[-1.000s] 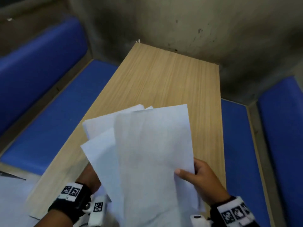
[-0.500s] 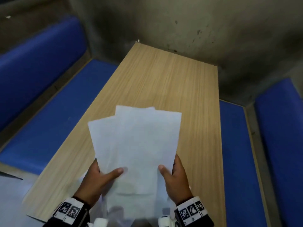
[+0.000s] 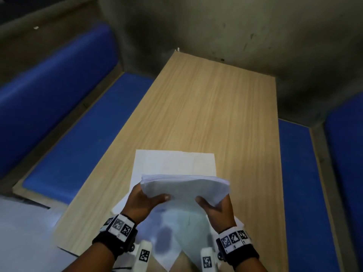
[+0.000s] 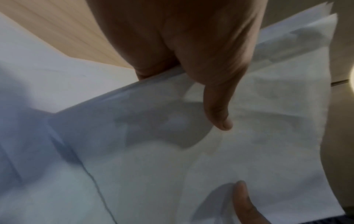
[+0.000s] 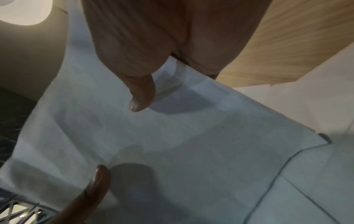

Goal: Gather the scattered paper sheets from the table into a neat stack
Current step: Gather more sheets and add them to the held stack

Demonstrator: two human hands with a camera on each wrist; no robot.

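Both hands hold a bundle of white paper sheets [image 3: 186,191] on edge over the near part of the wooden table [image 3: 216,114]. The bundle leans toward me and its top edges lie almost flush. My left hand [image 3: 143,201] grips its left side, thumb [image 4: 218,112] on the near face and fingers behind. My right hand [image 3: 216,211] grips the right side the same way, thumb [image 5: 141,94] in front. One sheet [image 3: 172,163] lies flat on the table just beyond the bundle. More loose sheets [image 3: 121,205] show beneath my wrists.
Blue padded benches run along the table's left [image 3: 78,134] and right [image 3: 302,183] sides. A stained concrete wall [image 3: 235,26] closes the far end. A pale floor patch [image 3: 23,232] lies at the lower left.
The fanned sheets have been drawn together into one bundle. My left hand came up from under them to grip the left side, and the bundle has dropped lower and tipped toward me.
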